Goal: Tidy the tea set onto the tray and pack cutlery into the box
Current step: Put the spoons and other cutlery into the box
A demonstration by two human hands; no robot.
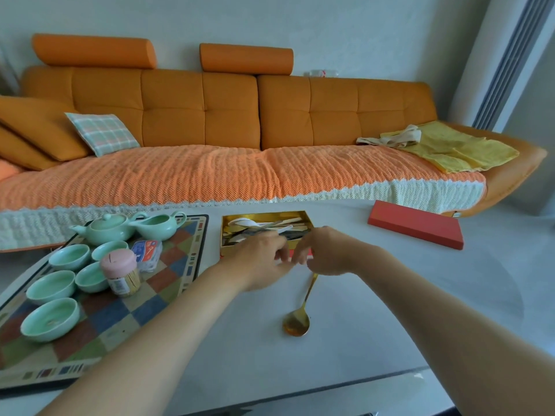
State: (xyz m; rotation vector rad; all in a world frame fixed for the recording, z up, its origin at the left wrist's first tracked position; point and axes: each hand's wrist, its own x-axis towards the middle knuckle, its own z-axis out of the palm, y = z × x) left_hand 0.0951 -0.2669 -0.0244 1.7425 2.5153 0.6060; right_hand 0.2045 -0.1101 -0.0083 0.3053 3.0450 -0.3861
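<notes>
Lay the cutlery (270,225) flat and lengthwise in the box (223,235), working gently with left hand (264,256) and right hand (327,250) curled close together over its near rim (cannot tell whether holding anything), then reach for the gold spoon (296,322) lying on the table (390,295) just beside

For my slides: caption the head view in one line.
Left hand and right hand at the open cutlery box; gold spoon on the table, tea set on tray.
</notes>
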